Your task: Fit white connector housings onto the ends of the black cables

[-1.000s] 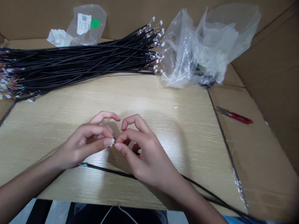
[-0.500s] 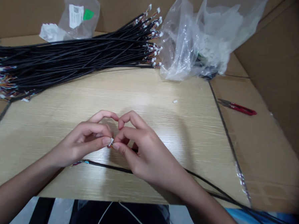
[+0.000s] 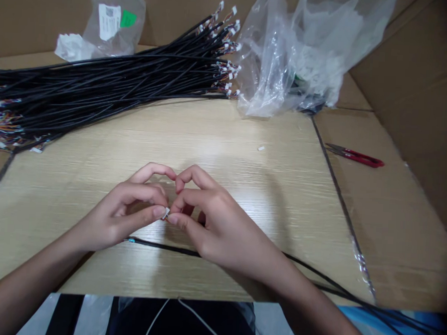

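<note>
Between the fingertips of both hands is a small white connector [image 3: 165, 213]. My left hand [image 3: 131, 210] pinches it between thumb and forefinger. My right hand [image 3: 202, 216] is closed just to its right, thumb and forefinger pressed together at the thin wires by the connector; those wires are mostly covered by the fingers. Under my wrists a black cable [image 3: 163, 245] lies across the table, with a light blue band near its left end, which my left hand partly hides. More black cable [image 3: 330, 280] runs off to the lower right beneath my right forearm.
A thick bundle of black cables [image 3: 111, 81] with white connectors lies at the back left. Behind it sits a labelled plastic bag [image 3: 131, 37]. Clear bags [image 3: 262, 74] with white parts stand back right. Red-handled snips [image 3: 359, 157] rest on cardboard at right. A loose white connector [image 3: 261, 148] lies on the table.
Both hands keep nearly the same pinch on the connector. The whole view has shifted slightly, and less of the lower cable's left end shows beside my left hand.
</note>
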